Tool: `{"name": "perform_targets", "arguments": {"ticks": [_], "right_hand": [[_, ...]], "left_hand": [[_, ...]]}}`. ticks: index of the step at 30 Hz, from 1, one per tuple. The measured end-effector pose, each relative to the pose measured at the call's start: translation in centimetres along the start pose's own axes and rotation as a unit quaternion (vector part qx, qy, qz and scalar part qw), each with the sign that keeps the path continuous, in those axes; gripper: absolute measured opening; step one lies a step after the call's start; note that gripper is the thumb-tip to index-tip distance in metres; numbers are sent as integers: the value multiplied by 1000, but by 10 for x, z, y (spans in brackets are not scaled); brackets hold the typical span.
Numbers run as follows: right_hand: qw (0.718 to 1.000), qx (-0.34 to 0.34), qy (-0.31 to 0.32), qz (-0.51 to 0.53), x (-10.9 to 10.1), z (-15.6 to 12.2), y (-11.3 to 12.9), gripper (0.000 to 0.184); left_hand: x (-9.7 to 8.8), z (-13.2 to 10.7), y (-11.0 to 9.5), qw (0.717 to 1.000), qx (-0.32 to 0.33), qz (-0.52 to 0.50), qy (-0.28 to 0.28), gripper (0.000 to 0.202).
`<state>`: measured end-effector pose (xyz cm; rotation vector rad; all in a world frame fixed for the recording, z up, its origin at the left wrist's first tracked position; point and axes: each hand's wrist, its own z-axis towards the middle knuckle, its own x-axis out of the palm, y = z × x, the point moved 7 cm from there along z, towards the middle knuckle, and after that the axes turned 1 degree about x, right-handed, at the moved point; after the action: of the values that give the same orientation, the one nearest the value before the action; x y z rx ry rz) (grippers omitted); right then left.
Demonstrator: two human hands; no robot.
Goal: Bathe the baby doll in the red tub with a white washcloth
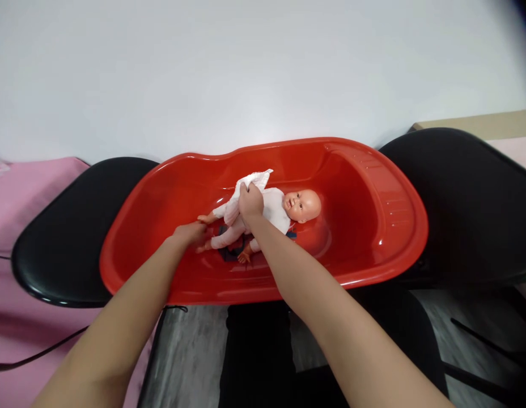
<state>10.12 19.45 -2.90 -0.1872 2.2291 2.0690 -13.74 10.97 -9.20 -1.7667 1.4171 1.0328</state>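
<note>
A bald baby doll (303, 205) in white clothing lies on its back inside a red baby bathtub (394, 215), head toward the right. My right hand (251, 201) is closed on a white cloth (258, 179) above the doll's belly. One corner of the cloth sticks up past my fingers. At the left, my left hand (190, 232) is at the doll's feet, its fingers curled against one foot (207, 217). The doll's near hand (245, 254) rests low in the tub. A dark blue piece (229, 253) shows partly under the doll.
The tub spans two black chair seats, one on the left (63, 243) and one on the right (458, 209). Behind it stands a white wall (246, 73). Pink fabric (42, 192) hangs at the left, with a black cord (37, 354) across it.
</note>
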Motion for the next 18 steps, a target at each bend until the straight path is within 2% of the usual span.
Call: {"name": "perform_targets", "arguments": {"ticks": [4,6,10,13,18], "right_hand": [[1000,-8,15,-12,10,-6,7,33],[999,-26,15,-22,14,-9,11,31],[999,-38,28,-12,23,-14,13,28],[999,-34,40,0,31,-18,12,30],[996,-46,71,-26,42,-27,16,33]], "left_hand": [[-24,4,5,994,-48,69,-66,54],[-27,10,-1,990,-49,88,-96,49],[-12,27,-9,990,-38,99,-90,51],[-2,34,-6,991,-34,98,-86,53],[6,38,0,992,-28,86,-91,51]]}}
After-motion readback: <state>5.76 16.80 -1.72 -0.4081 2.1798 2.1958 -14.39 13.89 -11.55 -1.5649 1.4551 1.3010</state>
